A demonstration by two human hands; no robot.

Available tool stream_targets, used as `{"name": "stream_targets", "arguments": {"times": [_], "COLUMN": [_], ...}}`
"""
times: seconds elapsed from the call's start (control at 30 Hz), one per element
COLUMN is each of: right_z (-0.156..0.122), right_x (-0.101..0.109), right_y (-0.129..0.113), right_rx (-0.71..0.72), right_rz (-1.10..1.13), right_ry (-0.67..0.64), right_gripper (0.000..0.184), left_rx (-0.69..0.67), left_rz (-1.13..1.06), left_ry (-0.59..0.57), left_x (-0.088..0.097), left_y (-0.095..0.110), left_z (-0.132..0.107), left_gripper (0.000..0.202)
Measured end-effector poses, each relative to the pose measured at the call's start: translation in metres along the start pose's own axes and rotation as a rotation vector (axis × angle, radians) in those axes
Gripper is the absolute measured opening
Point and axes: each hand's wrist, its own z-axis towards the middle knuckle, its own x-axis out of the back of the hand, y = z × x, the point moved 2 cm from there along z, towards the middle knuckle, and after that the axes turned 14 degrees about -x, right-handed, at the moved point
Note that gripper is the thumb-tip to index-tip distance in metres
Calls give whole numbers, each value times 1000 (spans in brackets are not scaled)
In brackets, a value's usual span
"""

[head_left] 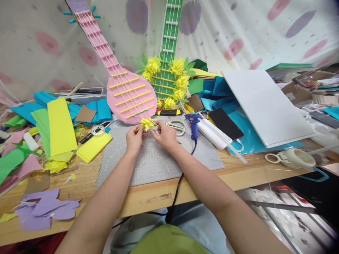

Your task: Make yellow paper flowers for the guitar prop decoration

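Left hand (134, 139) pinching yellow paper flower (146, 124); right hand (165, 135), grip closed on thin tool (153, 122), perhaps tweezers; scissors (182, 127) just to right.

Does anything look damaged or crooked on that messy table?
Yes: the wooden table has a rough, chipped-looking patch along its front edge, unlike the smoother wood around it. The white board also looks askew, slanting across a blue sheet.
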Motion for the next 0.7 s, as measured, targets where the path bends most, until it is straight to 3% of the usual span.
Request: {"name": "stream_targets", "arguments": {"times": [0.2,0.5,0.7], "right_z": [0,6,7], "right_x": [-3,-2,-3], "right_y": [1,6,10], "right_rx": [-51,-145,-128], "right_rz": [-17,4,-8], "right_ry": [-10,3,3], "right_gripper": [22,24,21], "left_rx": [-13,0,-23], "left_rz": [27,44,87], "left_ry": [-15,-26,-63], "left_x": [-1,-2,-3], "left_y": [0,4,1], "left_z": [0,0,-1], "left_gripper": [28,25,29]}}
